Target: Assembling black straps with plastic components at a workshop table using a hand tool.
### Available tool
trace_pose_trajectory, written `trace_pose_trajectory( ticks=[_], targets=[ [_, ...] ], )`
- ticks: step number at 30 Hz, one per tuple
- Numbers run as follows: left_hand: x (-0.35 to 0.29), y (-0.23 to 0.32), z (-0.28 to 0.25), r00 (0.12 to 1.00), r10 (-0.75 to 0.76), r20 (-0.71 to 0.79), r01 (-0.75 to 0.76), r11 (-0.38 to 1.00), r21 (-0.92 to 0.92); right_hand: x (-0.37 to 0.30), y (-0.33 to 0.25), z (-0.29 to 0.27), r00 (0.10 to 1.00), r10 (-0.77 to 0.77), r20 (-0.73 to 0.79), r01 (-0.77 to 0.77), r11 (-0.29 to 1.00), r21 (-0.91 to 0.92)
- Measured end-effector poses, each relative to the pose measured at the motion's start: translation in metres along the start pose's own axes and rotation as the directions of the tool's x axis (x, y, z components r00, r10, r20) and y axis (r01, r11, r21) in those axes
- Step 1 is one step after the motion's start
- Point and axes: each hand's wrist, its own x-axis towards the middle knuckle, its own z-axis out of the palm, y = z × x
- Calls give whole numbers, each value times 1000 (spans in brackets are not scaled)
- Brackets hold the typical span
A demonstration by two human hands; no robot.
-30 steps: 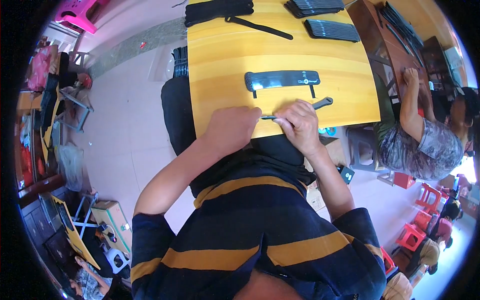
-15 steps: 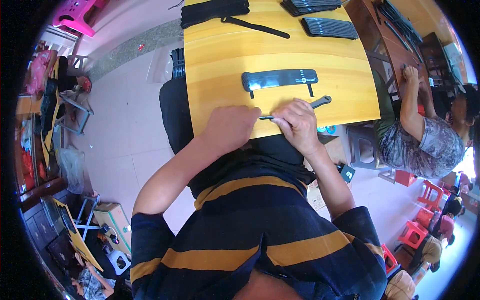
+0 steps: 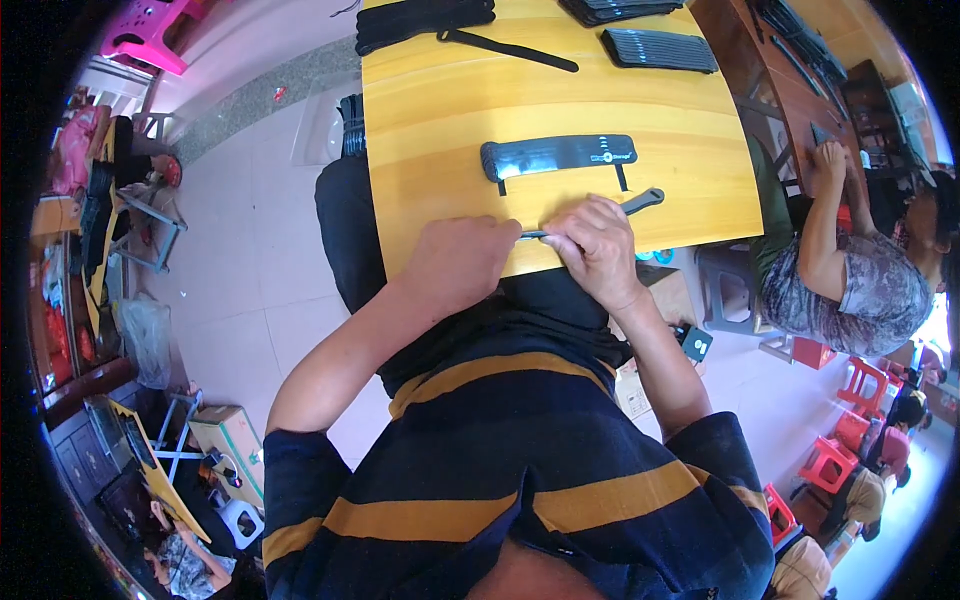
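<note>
Both of my hands grip one black fabric strap (image 3: 643, 201) close to the table's near edge. My left hand (image 3: 465, 260) is closed with its fingers pressed on one part of it. My right hand (image 3: 596, 245) pinches it a little to the right, and a short dark length shows between the two. The strap's rounded, slotted end sticks out past my right fingers; the rest is hidden in my hands. Just beyond lies a bundle of black straps (image 3: 560, 158) in a glossy printed wrapper, with two narrow dark strips showing along its near side.
On the yellow wooden table (image 3: 430, 110), a stack of black straps (image 3: 425, 22) lies at the far left with a loose strap (image 3: 510, 50) beside it. Wrapped bundles (image 3: 660, 50) lie at the far right. A co-worker (image 3: 850, 260) sits at a brown table (image 3: 770, 110) on the right.
My hands keep their grip on the strap and have barely moved. The view has shifted slightly. The co-worker's hand at the right has moved a little.
</note>
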Motion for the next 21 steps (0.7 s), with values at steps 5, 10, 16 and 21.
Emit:
trace_pose_trajectory(
  ticks=[5,10,16,21],
  targets=[
    [2,-2,1,1000,12,-18,-12,1000,-2,1,1,1,1000,-3,-14,3,1000,7],
    [3,-1,1,1000,-14,-4,14,1000,6,2,-3,-1,1000,1,-21,-1,1000,3],
    [4,0,-2,1000,27,-5,-27,996,81,2,-2,0,1000,-7,-27,7,1000,6],
    [8,1,-5,1000,26,5,-26,997,75,2,-3,0,1000,-4,-31,4,1000,13]
  ],
)
